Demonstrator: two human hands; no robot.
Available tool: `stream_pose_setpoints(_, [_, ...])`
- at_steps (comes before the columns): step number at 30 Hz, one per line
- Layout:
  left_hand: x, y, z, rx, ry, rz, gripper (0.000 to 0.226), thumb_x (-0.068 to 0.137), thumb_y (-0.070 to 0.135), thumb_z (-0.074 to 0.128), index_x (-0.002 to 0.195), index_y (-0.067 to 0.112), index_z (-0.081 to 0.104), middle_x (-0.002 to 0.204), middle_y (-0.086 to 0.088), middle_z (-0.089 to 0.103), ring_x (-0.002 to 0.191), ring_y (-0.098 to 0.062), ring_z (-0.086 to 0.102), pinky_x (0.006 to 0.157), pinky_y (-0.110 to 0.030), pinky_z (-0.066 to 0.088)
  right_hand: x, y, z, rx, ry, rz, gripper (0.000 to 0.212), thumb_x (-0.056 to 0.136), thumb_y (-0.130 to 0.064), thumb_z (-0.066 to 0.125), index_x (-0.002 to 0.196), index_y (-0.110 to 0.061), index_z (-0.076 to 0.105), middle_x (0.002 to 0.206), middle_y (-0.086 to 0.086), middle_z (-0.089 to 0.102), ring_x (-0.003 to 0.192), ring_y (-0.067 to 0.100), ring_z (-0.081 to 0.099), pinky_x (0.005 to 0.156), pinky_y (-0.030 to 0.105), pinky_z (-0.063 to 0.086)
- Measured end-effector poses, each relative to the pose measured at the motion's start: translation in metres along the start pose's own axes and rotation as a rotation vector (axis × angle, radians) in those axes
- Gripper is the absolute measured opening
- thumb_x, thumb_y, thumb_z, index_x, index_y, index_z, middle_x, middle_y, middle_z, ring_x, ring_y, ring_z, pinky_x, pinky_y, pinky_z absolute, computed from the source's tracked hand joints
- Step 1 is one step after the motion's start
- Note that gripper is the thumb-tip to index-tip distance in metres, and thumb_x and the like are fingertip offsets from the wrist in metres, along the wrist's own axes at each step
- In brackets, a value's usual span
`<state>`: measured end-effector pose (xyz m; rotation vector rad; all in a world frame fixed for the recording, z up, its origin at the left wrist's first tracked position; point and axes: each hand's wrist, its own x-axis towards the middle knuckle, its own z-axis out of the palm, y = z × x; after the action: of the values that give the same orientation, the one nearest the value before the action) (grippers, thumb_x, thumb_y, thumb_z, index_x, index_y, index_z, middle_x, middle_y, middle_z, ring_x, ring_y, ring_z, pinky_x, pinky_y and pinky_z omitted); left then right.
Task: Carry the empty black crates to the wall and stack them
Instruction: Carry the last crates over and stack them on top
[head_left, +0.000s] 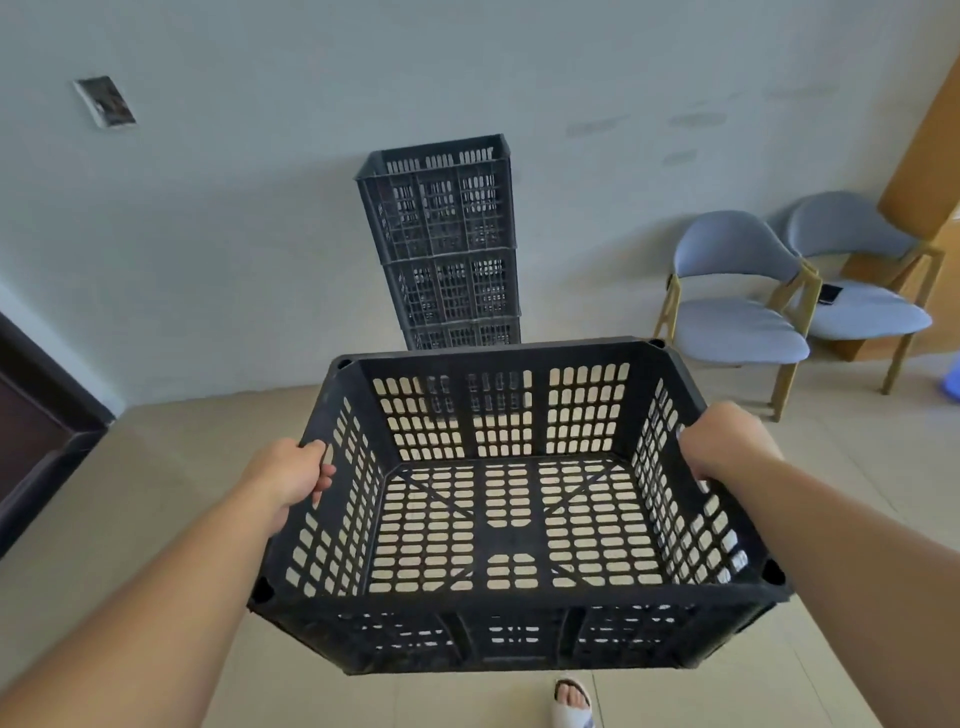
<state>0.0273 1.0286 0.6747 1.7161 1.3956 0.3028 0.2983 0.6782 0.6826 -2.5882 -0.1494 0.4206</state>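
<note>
I've got the empty crate (511, 512) gripped by both side rims, left hand (291, 475) and right hand (727, 447) curled over, level and facing the stack (447, 244) at the wall (260, 218).

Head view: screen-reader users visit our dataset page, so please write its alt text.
A left hand and right hand grip the side walls of an empty black slotted plastic crate above a beige floor, facing a stack of black crates against a pale wall. Two blue padded chairs stand at right.
</note>
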Motion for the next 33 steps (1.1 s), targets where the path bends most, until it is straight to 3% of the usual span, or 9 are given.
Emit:
stream_pose_setpoints(11, [0.148, 0.139, 0.018, -0.085, -0.013, -0.015, 0.030, 0.109, 0.019, 0.043, 0.114, -0.003, 0.062, 0.084, -0.014, 0.067, 0.070, -0.024, 0.058, 0.065, -0.037, 0.049, 0.170, -0.150, -0.037, -0.219, -0.025, -0.134, 0.016, 0.085, -0.001, 0.054, 0.086, 0.010, 0.066, 0.075, 0.012, 0.063, 0.065, 0.024, 0.061, 0.046, 0.026, 0.042])
stream_pose_setpoints(15, [0.200, 0.190, 0.010, -0.111, -0.023, 0.016, 0.030, 0.109, 0.014, 0.041, 0.115, -0.009, 0.061, 0.085, -0.017, 0.064, 0.066, -0.024, 0.055, 0.057, -0.034, 0.046, 0.210, -0.219, -0.057, -0.442, -0.081, -0.202, 0.014, 0.087, -0.003, 0.060, 0.076, -0.004, 0.068, 0.077, 0.005, 0.059, 0.073, 0.021, 0.062, 0.067, 0.028, 0.053])
stream_pose_setpoints(19, [0.264, 0.240, -0.006, -0.128, -0.040, 0.022, 0.027, 0.109, 0.014, 0.043, 0.115, -0.007, 0.060, 0.088, -0.019, 0.065, 0.067, -0.025, 0.056, 0.058, -0.035, 0.048, 0.258, -0.286, -0.065, -0.611, -0.103, -0.263, 0.010, 0.084, -0.022, 0.072, 0.092, -0.019, 0.077, 0.071, -0.004, 0.053, 0.072, 0.018, 0.057, 0.054, 0.023, 0.042])
stream_pose_setpoints(22, [0.319, 0.277, -0.020, -0.133, -0.079, 0.069, 0.028, 0.108, 0.011, 0.044, 0.118, -0.012, 0.057, 0.087, -0.022, 0.065, 0.066, -0.027, 0.057, 0.060, -0.038, 0.049, 0.296, -0.333, -0.065, -0.426, -0.108, -0.163, 0.032, 0.087, -0.017, 0.067, 0.056, -0.027, 0.068, 0.077, -0.004, 0.062, 0.085, 0.022, 0.062, 0.060, 0.019, 0.046])
stream_pose_setpoints(24, [0.353, 0.305, -0.032, -0.108, -0.097, 0.096, 0.027, 0.109, 0.011, 0.043, 0.121, -0.010, 0.056, 0.087, -0.021, 0.066, 0.066, -0.027, 0.057, 0.060, -0.038, 0.049, 0.325, -0.357, -0.064, -0.093, -0.088, -0.103, 0.063, 0.087, -0.001, 0.060, 0.028, -0.022, 0.060, 0.069, 0.007, 0.062, 0.072, 0.028, 0.063, 0.065, 0.026, 0.054])
stream_pose_setpoints(26, [0.383, 0.332, -0.045, -0.098, -0.125, 0.114, 0.028, 0.109, 0.011, 0.043, 0.123, -0.009, 0.055, 0.087, -0.021, 0.066, 0.066, -0.026, 0.058, 0.059, -0.037, 0.050, 0.348, -0.380, -0.064, 0.089, 0.010, -0.084, 0.068, 0.087, 0.004, 0.056, 0.022, -0.014, 0.055, 0.054, 0.014, 0.063, 0.059, 0.029, 0.062, 0.064, 0.035, 0.057])
stream_pose_setpoints(28, [0.412, 0.360, -0.057, -0.084, -0.158, 0.126, 0.029, 0.109, 0.012, 0.043, 0.123, -0.010, 0.055, 0.086, -0.021, 0.066, 0.064, -0.025, 0.059, 0.053, -0.035, 0.052, 0.364, -0.409, -0.070, 0.093, 0.034, -0.066, 0.042, 0.087, 0.007, 0.055, 0.046, -0.002, 0.063, 0.042, 0.011, 0.060, 0.057, 0.029, 0.062, 0.061, 0.036, 0.057])
stream_pose_setpoints(30, [0.437, 0.389, -0.069, -0.082, -0.174, 0.144, 0.028, 0.109, 0.011, 0.043, 0.123, -0.010, 0.056, 0.085, -0.021, 0.066, 0.064, -0.025, 0.059, 0.045, -0.031, 0.055, 0.373, -0.441, -0.078, 0.068, -0.008, -0.049, 0.019, 0.082, 0.011, 0.055, 0.066, 0.007, 0.064, 0.055, 0.020, 0.066, 0.064, 0.037, 0.067, 0.069, 0.043, 0.060])
stream_pose_setpoints(33, [0.471, 0.427, -0.084, -0.092, -0.178, 0.185, 0.028, 0.108, 0.009, 0.044, 0.123, -0.011, 0.056, 0.088, -0.023, 0.067, 0.067, -0.026, 0.061, 0.052, -0.033, 0.058, 0.397, -0.482, -0.093, 0.057, -0.065, -0.044, 0.018, 0.080, 0.016, 0.049, 0.085, 0.019, 0.066, 0.074, 0.032, 0.069, 0.075, 0.048, 0.070, 0.081, 0.059, 0.057])
